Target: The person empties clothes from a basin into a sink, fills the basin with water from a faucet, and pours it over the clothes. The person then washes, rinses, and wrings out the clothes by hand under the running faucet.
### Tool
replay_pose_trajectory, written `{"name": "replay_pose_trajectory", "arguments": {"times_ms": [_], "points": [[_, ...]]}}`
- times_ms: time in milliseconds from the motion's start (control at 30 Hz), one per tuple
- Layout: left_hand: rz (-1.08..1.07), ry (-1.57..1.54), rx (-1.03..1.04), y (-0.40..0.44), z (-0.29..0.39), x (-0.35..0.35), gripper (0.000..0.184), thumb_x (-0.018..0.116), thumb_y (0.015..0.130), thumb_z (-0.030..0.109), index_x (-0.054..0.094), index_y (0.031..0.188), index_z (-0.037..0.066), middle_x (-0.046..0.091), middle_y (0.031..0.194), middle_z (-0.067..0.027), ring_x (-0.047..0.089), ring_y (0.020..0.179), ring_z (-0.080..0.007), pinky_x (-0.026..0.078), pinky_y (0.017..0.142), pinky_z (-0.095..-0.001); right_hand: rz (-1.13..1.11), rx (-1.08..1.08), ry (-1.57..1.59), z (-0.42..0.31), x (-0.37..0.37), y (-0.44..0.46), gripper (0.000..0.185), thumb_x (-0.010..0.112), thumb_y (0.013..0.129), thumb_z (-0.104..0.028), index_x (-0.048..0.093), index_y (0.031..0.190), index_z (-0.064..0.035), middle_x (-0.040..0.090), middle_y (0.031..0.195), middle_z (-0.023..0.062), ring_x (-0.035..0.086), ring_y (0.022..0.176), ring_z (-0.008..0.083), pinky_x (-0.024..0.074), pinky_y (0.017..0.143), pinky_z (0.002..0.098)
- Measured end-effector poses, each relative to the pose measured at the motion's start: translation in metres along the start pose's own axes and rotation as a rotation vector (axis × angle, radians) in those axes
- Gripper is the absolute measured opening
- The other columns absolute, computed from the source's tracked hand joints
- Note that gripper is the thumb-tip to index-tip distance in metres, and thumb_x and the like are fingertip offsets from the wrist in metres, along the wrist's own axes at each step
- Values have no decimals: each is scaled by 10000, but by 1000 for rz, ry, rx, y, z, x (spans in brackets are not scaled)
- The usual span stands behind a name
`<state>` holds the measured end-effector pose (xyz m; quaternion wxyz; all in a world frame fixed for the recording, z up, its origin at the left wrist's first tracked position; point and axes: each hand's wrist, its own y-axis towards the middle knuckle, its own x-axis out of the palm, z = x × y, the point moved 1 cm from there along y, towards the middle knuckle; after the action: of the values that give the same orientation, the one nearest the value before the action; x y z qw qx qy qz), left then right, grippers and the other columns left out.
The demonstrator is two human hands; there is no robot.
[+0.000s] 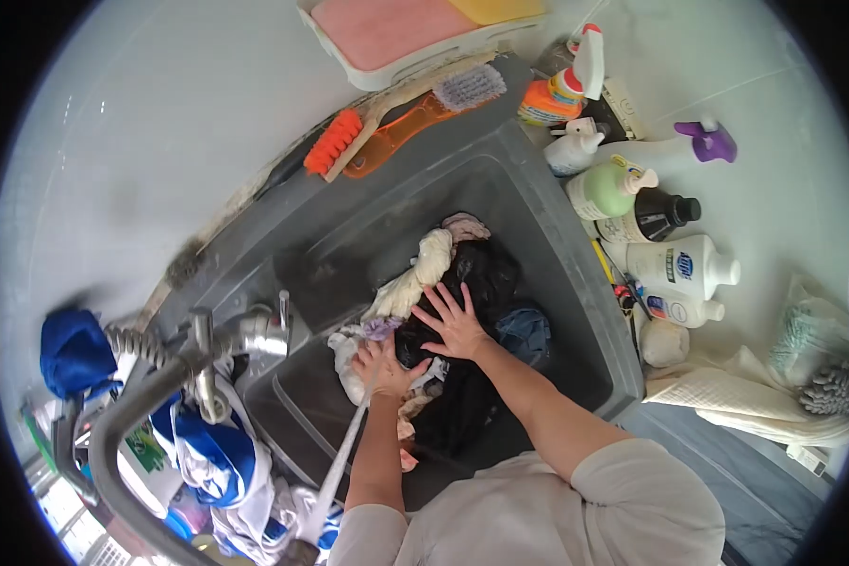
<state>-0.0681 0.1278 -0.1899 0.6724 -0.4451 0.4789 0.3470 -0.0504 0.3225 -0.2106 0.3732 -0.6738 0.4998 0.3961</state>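
Wet clothes lie heaped in a grey sink [575,377]. Among them are a black garment [489,269], a cream cloth [413,288], a white cloth [347,363] and a dark blue piece [524,332]. My right hand [455,325] presses flat on the black garment, fingers spread. Beside it, my left hand [385,368] rests on the heap with its fingers apart, near a small purple cloth [381,327]. A thin stream of water [341,451] runs from the tap nozzle [299,553] toward my left hand. Neither hand grips anything.
A curved metal tap [113,434] rises at the left, before blue-and-white clothes [219,453]. An orange-bristled brush [335,141] and a grey-bristled brush [470,90] lie on the back ledge. Several bottles, including a green pump bottle [608,191] and a spray bottle [558,99], line the right side.
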Motion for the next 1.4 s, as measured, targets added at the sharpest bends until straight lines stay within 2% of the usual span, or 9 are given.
{"name": "replay_pose_trajectory", "arguments": {"times_ms": [467, 600, 633, 733, 1033, 1133, 1200, 1267, 1400], "points": [[-311, -227, -63, 48, -20, -15, 929, 758, 493, 674, 575, 1188, 86, 559, 1233, -161, 455, 1214, -334, 359, 954, -478, 78, 7, 4, 7, 16, -5, 859, 661, 717, -513, 301, 1465, -289, 208, 1536, 124, 229, 1393, 310, 74, 1110, 577], [-323, -642, -397, 69, -22, -21, 666, 692, 613, 699, 718, 783, 55, 669, 763, -159, 657, 831, -320, 488, 774, -410, 95, 7, 26, 8, 16, -4, 877, 685, 696, -486, 304, 1462, -294, 213, 1534, 123, 239, 1389, 306, 81, 1111, 573], [-125, -445, -538, 75, -21, 1, 587, 618, 774, 605, 690, 602, 48, 628, 603, -162, 646, 644, -326, 501, 639, -411, 95, 9, 24, 8, 17, -4, 877, 685, 696, -486, 304, 1462, -294, 213, 1534, 123, 239, 1389, 306, 81, 1111, 573], [307, -13, -377, 68, -10, 30, 541, 556, 878, 491, 686, 594, 49, 639, 627, -163, 628, 622, -329, 477, 604, -450, 98, 1, 37, 10, 20, -4, 879, 682, 690, -497, 307, 1460, -301, 216, 1533, 123, 246, 1388, 300, 78, 1111, 569], [696, 126, -224, 43, 12, 8, 296, 653, 845, 276, 690, 698, 21, 637, 684, -149, 629, 781, -307, 461, 811, -433, 122, -6, 74, 11, 21, -4, 886, 703, 655, -478, 343, 1445, -301, 246, 1517, 137, 281, 1361, 305, 90, 1104, 561], [667, -184, -108, 19, 10, 2, 165, 660, 813, 159, 659, 748, 8, 658, 838, -122, 633, 850, -293, 452, 846, -445, 80, 0, 91, 12, 17, -5, 894, 708, 673, -473, 317, 1456, -292, 206, 1532, 128, 243, 1384, 298, 76, 1113, 549], [287, -511, -74, -3, -1, 4, 100, 643, 804, 105, 660, 816, 8, 658, 911, -162, 631, 827, -362, 414, 954, -483, 79, -14, 121, 11, 10, -5, 884, 714, 676, -462, 326, 1451, -286, 211, 1527, 128, 244, 1383, 301, 75, 1114, 545], [408, -493, 25, -23, -4, -15, 80, 625, 811, 57, 655, 832, -15, 663, 873, -149, 651, 739, -309, 478, 910, -437, 89, -27, 129, 7, 0, -7, 879, 713, 681, -456, 326, 1450, -281, 219, 1523, 128, 241, 1383, 309, 70, 1115, 550], [323, -1234, -557, -54, -11, -65, 192, 632, 819, 83, 661, 660, -22, 651, 636, -50, 596, 628, -100, 451, 610, -254, 54, 8, 85, -9, -26, -8, 825, 709, 695, -395, 369, 1431, -244, 257, 1502, 134, 247, 1376, 332, 59, 1116, 559]]}}
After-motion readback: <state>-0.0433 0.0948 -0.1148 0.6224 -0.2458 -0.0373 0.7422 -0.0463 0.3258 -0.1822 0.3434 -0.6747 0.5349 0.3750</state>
